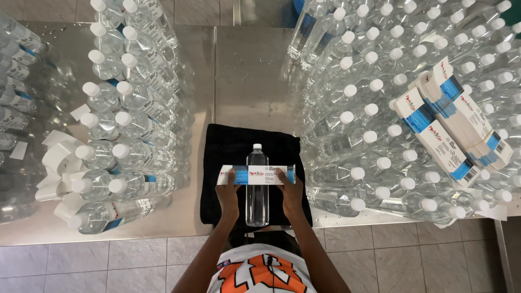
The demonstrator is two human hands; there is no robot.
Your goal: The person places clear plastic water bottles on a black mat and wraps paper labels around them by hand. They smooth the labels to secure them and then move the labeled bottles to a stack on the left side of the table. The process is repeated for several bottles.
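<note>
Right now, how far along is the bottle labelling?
Done: labelled bottles lie stacked on the left. In hand: left hand and right hand press a label across one bottle on the black cloth. Left: many bare bottles and the label stacks on the right.

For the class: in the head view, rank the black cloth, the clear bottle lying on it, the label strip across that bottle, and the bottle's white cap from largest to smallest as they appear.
1. black cloth
2. clear bottle
3. label strip, which looks nearly as long as the bottle but narrower, so that ranking is close
4. white cap
</note>
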